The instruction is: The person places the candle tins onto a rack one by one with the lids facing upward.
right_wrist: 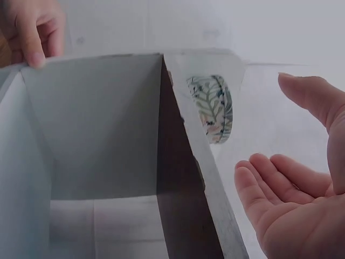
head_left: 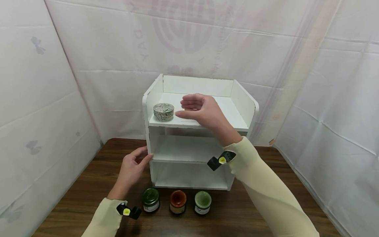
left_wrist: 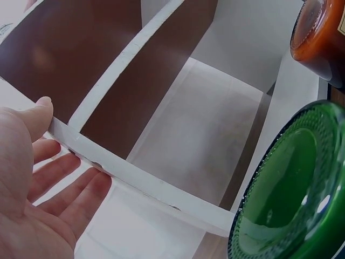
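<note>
A white shelf unit (head_left: 189, 160) stands on the table. At its left side panel is my left hand (head_left: 134, 168), holding the front edge with the thumb (left_wrist: 39, 120) on the edge and the fingers along the outer face. Over the top shelf hovers my right hand (head_left: 204, 110), thumb and fingers apart with nothing between them. Just left of it, a round tin (head_left: 163, 112) with a leafy green-and-white pattern sits at the top shelf's front left. The right wrist view shows the tin (right_wrist: 213, 109) apart from the right fingertips (right_wrist: 245, 175).
On the wooden table (head_left: 237, 214) before the unit stand a dark green glass jar (head_left: 151, 199), an amber jar (head_left: 178, 201) and a pale green jar (head_left: 202, 202), side by side. White sheeting (head_left: 118, 42) hangs behind and at both sides.
</note>
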The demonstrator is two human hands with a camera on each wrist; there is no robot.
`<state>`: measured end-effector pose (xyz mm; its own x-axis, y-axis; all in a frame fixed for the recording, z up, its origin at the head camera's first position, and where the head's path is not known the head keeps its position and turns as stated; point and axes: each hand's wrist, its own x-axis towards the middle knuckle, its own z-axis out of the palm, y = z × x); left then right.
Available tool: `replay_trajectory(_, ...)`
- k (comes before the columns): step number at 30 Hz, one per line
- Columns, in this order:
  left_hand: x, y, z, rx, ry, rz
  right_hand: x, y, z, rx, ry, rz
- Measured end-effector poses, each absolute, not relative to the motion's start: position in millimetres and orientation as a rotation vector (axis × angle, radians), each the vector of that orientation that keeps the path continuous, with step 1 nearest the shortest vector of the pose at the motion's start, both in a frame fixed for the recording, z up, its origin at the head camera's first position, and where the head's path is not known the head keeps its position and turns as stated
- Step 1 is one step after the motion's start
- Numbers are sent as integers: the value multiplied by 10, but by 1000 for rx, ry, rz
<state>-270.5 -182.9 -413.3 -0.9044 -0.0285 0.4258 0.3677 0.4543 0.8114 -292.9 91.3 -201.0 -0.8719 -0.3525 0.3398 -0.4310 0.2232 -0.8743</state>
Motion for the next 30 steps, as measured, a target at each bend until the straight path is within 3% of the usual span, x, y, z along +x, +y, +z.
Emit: replay_trajectory(30, -2730, -1837, -4157, -295, -2331, -1424, -2386, 1239, -2682, 914, -1953, 2138)
